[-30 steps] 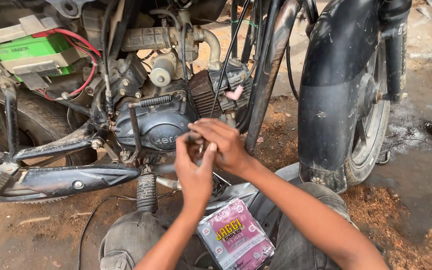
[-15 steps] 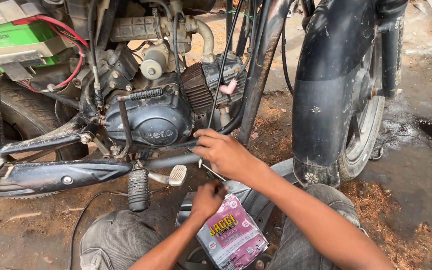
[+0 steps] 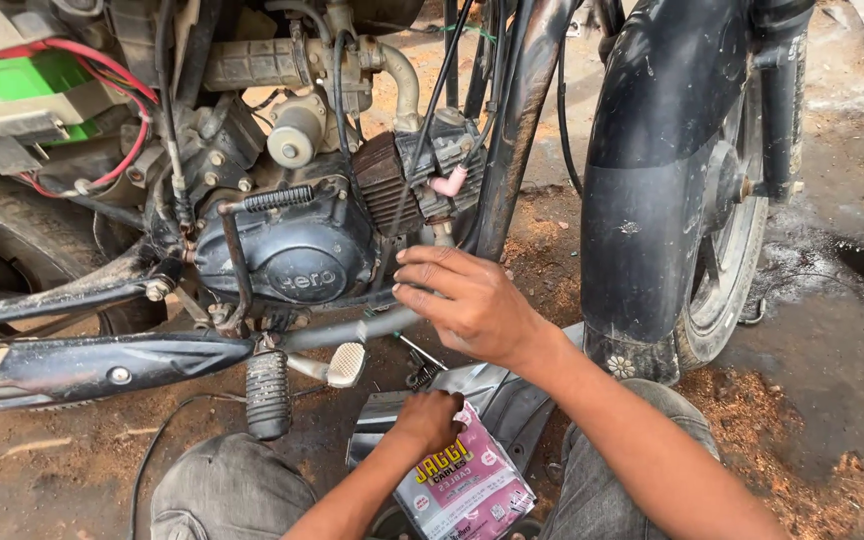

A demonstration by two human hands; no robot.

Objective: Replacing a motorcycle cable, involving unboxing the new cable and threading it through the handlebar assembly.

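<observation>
Two hands — right hand fingers apart by engine; left hand gripping one pink packet.

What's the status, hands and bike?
Right hand open, fingers spread at the engine. Left hand closed on pink packet down low. Brake pedal and footpeg sit between.

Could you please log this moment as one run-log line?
left hand: on pink packet | right hand: open, by engine | motorcycle front wheel: right

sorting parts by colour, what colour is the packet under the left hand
Pink and white, with a yellow patch, seen in the head view: the packet lies under the left hand.
</observation>
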